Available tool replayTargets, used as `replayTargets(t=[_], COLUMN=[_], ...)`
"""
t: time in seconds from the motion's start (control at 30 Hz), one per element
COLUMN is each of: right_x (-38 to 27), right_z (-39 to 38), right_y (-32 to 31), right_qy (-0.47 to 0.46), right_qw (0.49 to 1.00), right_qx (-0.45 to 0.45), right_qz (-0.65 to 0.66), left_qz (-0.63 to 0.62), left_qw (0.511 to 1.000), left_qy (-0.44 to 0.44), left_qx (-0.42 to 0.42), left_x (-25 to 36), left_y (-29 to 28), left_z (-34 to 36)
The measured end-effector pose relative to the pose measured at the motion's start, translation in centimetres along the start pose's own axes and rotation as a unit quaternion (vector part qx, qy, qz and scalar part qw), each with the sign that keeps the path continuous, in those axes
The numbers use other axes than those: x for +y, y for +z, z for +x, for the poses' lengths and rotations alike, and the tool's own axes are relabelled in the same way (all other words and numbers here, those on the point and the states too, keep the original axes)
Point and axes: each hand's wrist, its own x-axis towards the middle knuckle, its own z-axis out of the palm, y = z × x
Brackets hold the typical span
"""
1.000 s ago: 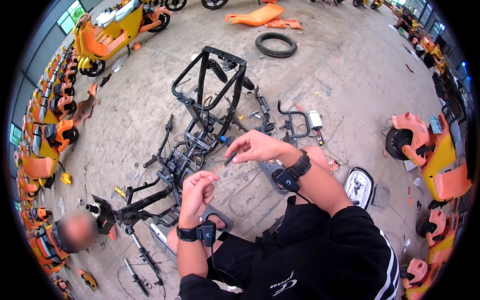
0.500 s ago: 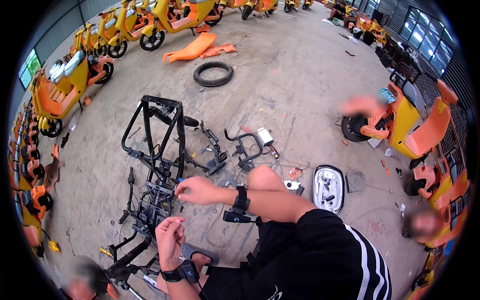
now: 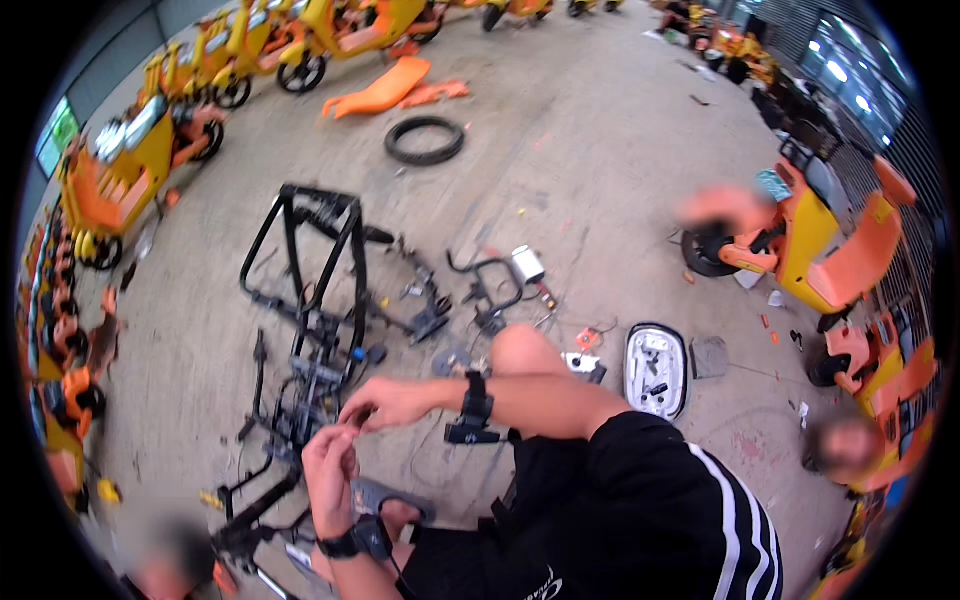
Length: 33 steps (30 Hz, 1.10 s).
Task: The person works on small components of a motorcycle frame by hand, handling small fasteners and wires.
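My left hand (image 3: 330,470) is raised with closed fingers over the lower end of a dismantled black metal frame (image 3: 291,240). My right hand (image 3: 388,402) reaches across from the right, its curled fingertips meeting those of my left. Whatever they pinch is too small and blurred to make out. Cables and brackets lie among the frame's parts behind my hands. Right of my knee sits a white, black-rimmed shell (image 3: 655,370) with small parts inside; a silver box with wires (image 3: 528,263) lies beyond the knee.
Yellow-orange scooters (image 3: 135,175) line the left and back; more (image 3: 840,250) stand at right. A loose tire (image 3: 424,156) and orange panel (image 3: 375,95) lie ahead. A person with a blurred head (image 3: 165,565) is at lower left; another (image 3: 676,20) sits far back.
The view has swung, shifting the frame and tire down-left. My hands were apart, a small black piece visible in my right fingers a second ago; now their fingertips have come together.
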Motion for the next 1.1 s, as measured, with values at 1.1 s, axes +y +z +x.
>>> replayTargets(t=[1.1], right_x=[-1.3], right_z=[0.1], right_y=[-4.8], right_qy=[0.056], right_qw=[0.847], right_qx=[0.291], right_qz=[0.442], left_qz=[0.243], left_qw=[0.965], left_qy=[0.021], left_qx=[-0.092], left_x=[-2.1], left_y=[-0.9], left_z=[0.5])
